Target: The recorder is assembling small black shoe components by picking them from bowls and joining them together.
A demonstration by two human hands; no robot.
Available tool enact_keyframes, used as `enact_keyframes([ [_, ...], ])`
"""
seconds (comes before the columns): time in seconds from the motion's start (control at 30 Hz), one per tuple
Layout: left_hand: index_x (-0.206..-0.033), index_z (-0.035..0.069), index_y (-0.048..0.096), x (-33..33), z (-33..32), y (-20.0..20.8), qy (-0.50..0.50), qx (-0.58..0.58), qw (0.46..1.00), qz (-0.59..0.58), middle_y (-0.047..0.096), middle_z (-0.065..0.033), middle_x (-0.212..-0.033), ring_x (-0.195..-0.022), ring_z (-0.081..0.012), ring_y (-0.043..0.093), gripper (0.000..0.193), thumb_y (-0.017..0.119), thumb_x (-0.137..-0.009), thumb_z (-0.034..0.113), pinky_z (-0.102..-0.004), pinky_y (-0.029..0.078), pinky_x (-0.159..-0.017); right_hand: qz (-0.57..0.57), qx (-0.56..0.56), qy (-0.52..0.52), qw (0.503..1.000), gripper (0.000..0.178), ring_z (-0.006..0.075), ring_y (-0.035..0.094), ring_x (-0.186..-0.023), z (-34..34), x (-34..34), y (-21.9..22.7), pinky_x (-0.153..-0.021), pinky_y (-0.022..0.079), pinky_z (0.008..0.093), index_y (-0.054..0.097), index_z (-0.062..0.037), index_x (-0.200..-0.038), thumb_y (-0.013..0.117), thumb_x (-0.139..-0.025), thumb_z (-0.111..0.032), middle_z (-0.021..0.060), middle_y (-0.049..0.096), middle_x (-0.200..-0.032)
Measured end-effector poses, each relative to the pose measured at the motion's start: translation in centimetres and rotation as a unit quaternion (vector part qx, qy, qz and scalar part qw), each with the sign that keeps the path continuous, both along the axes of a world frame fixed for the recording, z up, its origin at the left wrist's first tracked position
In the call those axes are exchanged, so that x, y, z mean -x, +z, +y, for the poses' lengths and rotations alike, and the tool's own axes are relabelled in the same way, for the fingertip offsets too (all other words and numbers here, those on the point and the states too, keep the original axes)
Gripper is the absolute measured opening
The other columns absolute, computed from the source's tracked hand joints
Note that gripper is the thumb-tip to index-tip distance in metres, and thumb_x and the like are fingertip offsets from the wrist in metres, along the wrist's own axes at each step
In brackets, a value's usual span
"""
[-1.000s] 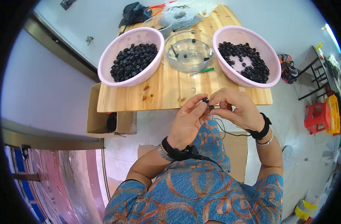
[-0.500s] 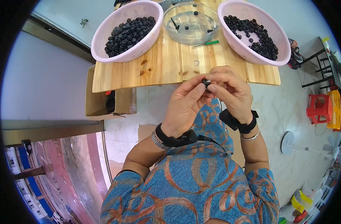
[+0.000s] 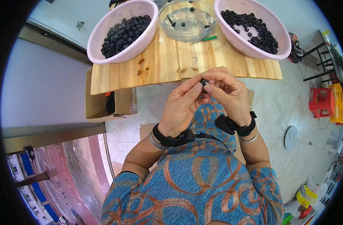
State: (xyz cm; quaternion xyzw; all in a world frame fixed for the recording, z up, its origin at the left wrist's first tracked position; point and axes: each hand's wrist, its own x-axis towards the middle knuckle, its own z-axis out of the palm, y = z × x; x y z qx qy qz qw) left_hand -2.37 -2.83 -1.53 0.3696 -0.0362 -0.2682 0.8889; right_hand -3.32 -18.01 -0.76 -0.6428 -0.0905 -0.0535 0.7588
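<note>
A small round black part [image 3: 204,83] sits pinched between the fingertips of both hands, just off the table's near edge. My left hand [image 3: 183,102] is closed on its left side, thumb and forefinger pressed to it. From the right, my right hand [image 3: 231,98] grips the same part with thumb and fingers. Fingers cover much of the part, so its exact kind cannot be made out. Beyond the hands, a pink basket [image 3: 92,48] at left holds many black caps [image 3: 126,35]. A second pink basket [image 3: 285,47] at right holds black ring-like pieces [image 3: 265,41].
Between the baskets stands a clear round dish [image 3: 175,37] with a few black pieces in it. A green-handled pick [image 3: 209,38] lies before it on the wooden table [image 3: 160,71]. An open cardboard box [image 3: 122,103] is below left. A red stool [image 3: 321,103] and white fan [image 3: 291,137] stand right.
Both hands have shifted slightly left, still holding the black part, and its angle between the fingers differs a little. The whole view has moved slightly.
</note>
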Motion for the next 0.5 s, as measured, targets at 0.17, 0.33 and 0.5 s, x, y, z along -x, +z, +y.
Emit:
enact_keyframes([
  [0.17, -0.119, 0.0, 0.05, -0.1, -0.2, 0.1, 0.018, 0.016, 0.999, 0.021, 0.058, -0.0059, -0.1, -0.083, -0.0124, 0.057, 0.03, 0.048, -0.091, 0.011, -0.0254, 0.049, -0.075, -0.024, 0.041, -0.021, 0.999, 0.021, 0.003, 0.051, -0.072, 0.2, 0.0, -0.3, -0.061, 0.041, 0.0147, 0.062, -0.0009, -0.1, 0.06, -0.079, 0.001, 0.004, 0.053, -0.102],
  [0.33, -0.115, -0.001, 0.051, -0.3, -0.2, 0.1, 0.043, 0.03, 0.999, 0.005, 0.057, -0.0067, -0.102, -0.087, -0.0135, 0.058, 0.026, 0.048, -0.091, 0.009, -0.0243, 0.05, -0.076, -0.034, -0.028, -0.035, 0.998, 0.021, 0.0038, 0.053, -0.071, 0.5, 0.4, 0.4, -0.057, 0.042, 0.0146, 0.059, 0.0001, -0.102, 0.059, -0.081, 0.0, 0.0038, 0.056, -0.094],
  [0.5, -0.115, 0.0, 0.048, -0.9, 0.8, 0.0, 0.055, 0.014, 0.998, 0.009, 0.056, -0.011, -0.109, -0.099, -0.0179, 0.057, 0.026, 0.047, -0.091, 0.01, -0.0241, 0.05, -0.083, 0.026, -0.048, -0.085, 0.995, 0.021, 0.0045, 0.052, -0.055, -0.7, 0.8, 0.6, -0.045, 0.039, 0.0149, 0.057, 0.0024, -0.102, 0.06, -0.082, -0.003, 0.0018, 0.059, -0.067],
])
